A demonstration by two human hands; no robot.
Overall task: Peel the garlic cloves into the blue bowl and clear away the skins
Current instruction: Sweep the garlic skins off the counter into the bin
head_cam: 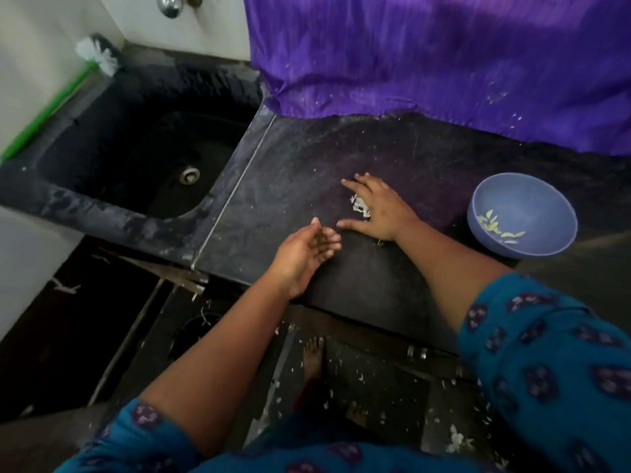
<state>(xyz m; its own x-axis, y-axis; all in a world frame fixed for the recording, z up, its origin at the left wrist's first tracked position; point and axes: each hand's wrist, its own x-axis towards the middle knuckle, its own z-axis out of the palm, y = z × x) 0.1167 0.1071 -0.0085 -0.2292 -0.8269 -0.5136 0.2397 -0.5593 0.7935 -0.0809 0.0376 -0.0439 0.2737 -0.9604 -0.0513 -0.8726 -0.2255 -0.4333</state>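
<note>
A blue bowl (532,199) stands on the dark counter (300,186) at the right and holds several peeled garlic cloves (496,227). A small heap of white garlic skins (359,205) lies on the counter, just under the fingers of my right hand (379,208), which lies flat with fingers spread over it. My left hand (307,249) sits at the counter's front edge, palm up and cupped, holding nothing, a short way left of the skins.
A black sink (143,158) with a metal drain sits to the left. A purple cloth (426,56) covers the counter's back. A green-handled brush (92,56) leans in the sink's far corner. Skin scraps litter the floor (375,380) below, by my bare feet.
</note>
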